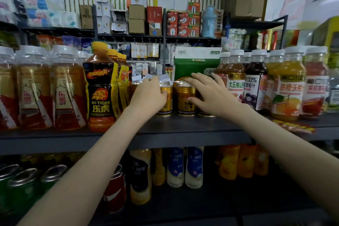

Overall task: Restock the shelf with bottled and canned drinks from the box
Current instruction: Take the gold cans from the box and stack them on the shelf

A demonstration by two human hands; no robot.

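Observation:
Several gold drink cans stand in a cluster at the middle of the dark upper shelf. My left hand wraps round the leftmost front can, fingers curled on its side. My right hand lies over the tops of the right-hand cans, fingers spread and fairly straight, thumb against the front of a can. The supply box is out of view.
Tall Hi-Tiger bottles and red-gold bottles stand left of the cans; juice bottles stand right. A green bag sits behind the cans. The lower shelf holds more bottles and cans.

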